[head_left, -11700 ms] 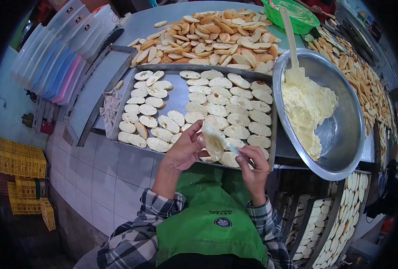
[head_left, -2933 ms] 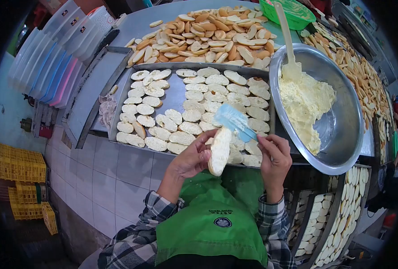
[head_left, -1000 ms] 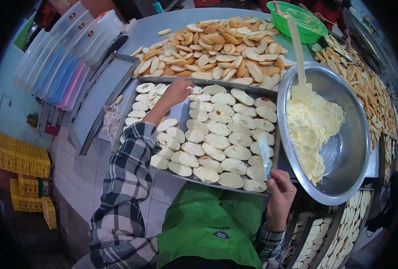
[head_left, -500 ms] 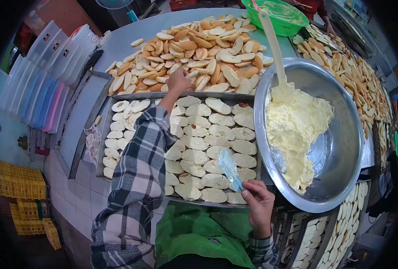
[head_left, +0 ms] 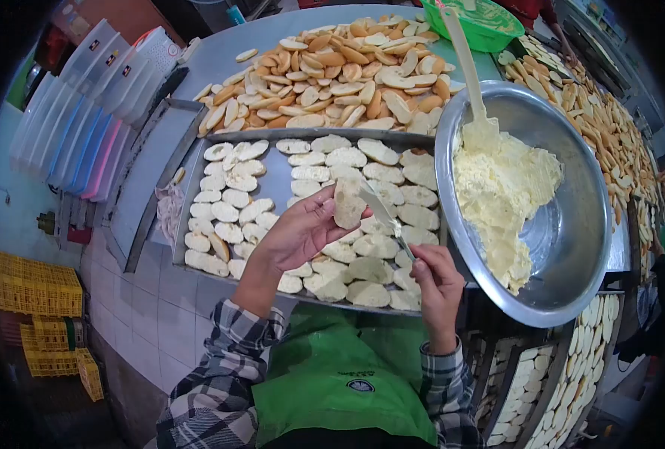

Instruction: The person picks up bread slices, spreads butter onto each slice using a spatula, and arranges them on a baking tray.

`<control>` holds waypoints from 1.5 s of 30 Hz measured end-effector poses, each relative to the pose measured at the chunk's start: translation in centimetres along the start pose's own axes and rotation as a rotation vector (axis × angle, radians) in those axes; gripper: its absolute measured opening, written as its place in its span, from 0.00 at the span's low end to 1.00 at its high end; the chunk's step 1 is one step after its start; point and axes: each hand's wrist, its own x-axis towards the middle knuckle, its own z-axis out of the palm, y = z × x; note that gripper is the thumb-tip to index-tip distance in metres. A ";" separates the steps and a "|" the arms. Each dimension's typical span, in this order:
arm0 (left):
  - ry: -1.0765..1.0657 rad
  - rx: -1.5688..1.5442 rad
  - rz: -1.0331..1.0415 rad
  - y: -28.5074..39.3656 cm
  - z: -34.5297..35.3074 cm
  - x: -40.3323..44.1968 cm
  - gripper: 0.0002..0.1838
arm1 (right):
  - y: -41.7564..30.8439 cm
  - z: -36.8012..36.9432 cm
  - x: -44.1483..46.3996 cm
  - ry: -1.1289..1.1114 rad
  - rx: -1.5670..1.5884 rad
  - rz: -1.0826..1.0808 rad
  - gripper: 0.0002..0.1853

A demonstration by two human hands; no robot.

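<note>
Between the fingers and thumb of my left hand (head_left: 300, 230) is a bread slice (head_left: 348, 203), raised above the tray. My right hand (head_left: 435, 288) grips the handle of a spatula (head_left: 389, 213), and its pale blade lies against the slice's right side. Under both hands is a metal tray (head_left: 194, 188) with rows of oval bread slices, most coated in pale cream. On the right a large steel bowl (head_left: 572, 258) holds a mass of cream (head_left: 501, 194), with a long white spatula (head_left: 463, 63) standing in it.
Behind the tray lies a heap of bread slices (head_left: 325, 71). A green basin (head_left: 489, 26) stands at the back, beside more bread (head_left: 572, 105) on the right. Filled trays (head_left: 531, 382) sit below the bowl. Stacked plastic boxes (head_left: 85, 112) and yellow crates (head_left: 33, 280) are leftward. Another person's arm (head_left: 560, 34) shows far right.
My left hand has come back from the heap to above the tray, now with a bread slice. My right hand has lifted the spatula's blade up to that slice. The view has shifted slightly.
</note>
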 end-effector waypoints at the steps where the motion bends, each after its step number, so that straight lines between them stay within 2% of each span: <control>1: -0.001 -0.008 0.000 -0.7 0.0 -0.8 0.23 | 0.1 0.2 -0.3 -0.002 -0.007 0.003 0.10; 3: 0.034 0.060 0.015 -1.9 -0.5 -2.0 0.24 | 0.5 0.7 -0.7 -0.022 -0.061 -0.105 0.11; 9: 0.062 0.037 0.077 -4.4 0.3 -4.3 0.29 | 1.0 2.2 -3.2 0.068 0.027 -0.084 0.14; 11: 0.014 -0.037 0.199 -5.0 -0.1 -4.5 0.31 | 1.0 1.9 -3.5 0.078 -0.136 -0.158 0.13; 12: 0.090 -0.081 0.249 -5.2 -0.2 -4.7 0.33 | 1.0 1.2 -3.5 0.077 -0.137 -0.159 0.13; 14: 0.117 -0.052 0.276 -4.6 -0.2 -4.8 0.33 | 1.0 -0.3 -3.4 0.091 -0.511 -0.281 0.12; 15: 0.144 -0.021 0.301 -4.3 -0.1 -4.8 0.33 | 0.6 -0.2 -3.5 0.090 -0.512 -0.284 0.12; 17: 0.153 -0.027 0.292 -4.3 -0.7 -4.7 0.35 | -0.9 -0.1 -3.6 0.137 -0.300 -0.054 0.12; 19: 0.099 0.009 0.349 -4.6 -0.4 -4.7 0.36 | -1.3 0.7 -3.6 0.110 -0.304 -0.092 0.11; 22: 0.072 0.058 0.335 -5.0 -0.1 -4.6 0.37 | -1.4 3.0 -3.5 0.071 -0.127 -0.053 0.13; 25: 0.133 -0.012 0.335 -5.4 0.0 -5.1 0.36 | -2.0 4.5 -3.9 0.030 -0.222 -0.053 0.13; 26: 0.136 -0.011 0.339 -5.2 -0.2 -5.2 0.36 | -1.0 4.5 -4.0 0.091 -0.338 -0.162 0.13; 27: 0.181 -0.031 0.358 -5.1 -0.6 -5.4 0.35 | -0.5 3.8 -4.0 0.086 -0.336 -0.166 0.13; 29: 0.231 -0.053 0.380 -4.9 -0.9 -5.6 0.34 | 0.1 2.3 -4.1 0.194 -0.670 -0.281 0.13; 30: 0.230 -0.026 0.390 -4.8 -1.0 -5.7 0.32 | -0.5 2.2 -4.4 0.200 -0.495 -0.135 0.13; 31: 0.230 -0.002 0.397 -4.8 -1.1 -5.7 0.31 | -0.9 2.2 -4.6 0.197 -0.497 -0.130 0.13; 33: 0.220 0.004 0.381 -4.9 -1.5 -5.7 0.31 | -1.4 2.1 -5.0 0.024 -0.341 -0.061 0.14; 34: 0.202 0.016 0.372 -4.9 -1.6 -5.7 0.31 | -0.7 1.8 -5.2 -0.027 -0.433 -0.129 0.14; 37: 0.243 0.017 0.323 -4.4 -2.1 -5.9 0.33 | -0.2 -0.2 -5.2 0.029 -0.554 -0.156 0.14; 38: 0.245 0.016 0.323 -4.6 -2.2 -5.9 0.33 | -0.6 -0.3 -5.4 0.063 -0.411 -0.072 0.14; 39: 0.223 0.019 0.272 -4.9 -2.3 -6.0 0.34 | -0.4 0.1 -5.3 0.063 -0.411 -0.067 0.14; 41: 0.201 0.022 0.215 -5.5 -2.0 -6.3 0.35 | 0.0 0.9 -4.9 0.106 -0.373 -0.175 0.14; 43: 0.090 0.080 0.128 -5.7 -1.1 -6.4 0.31 | 0.0 1.7 -4.5 0.121 -0.390 -0.189 0.14; 45: 0.098 0.100 0.109 -5.8 -1.2 -6.4 0.29 | -0.1 2.1 -4.2 0.193 -0.540 -0.231 0.13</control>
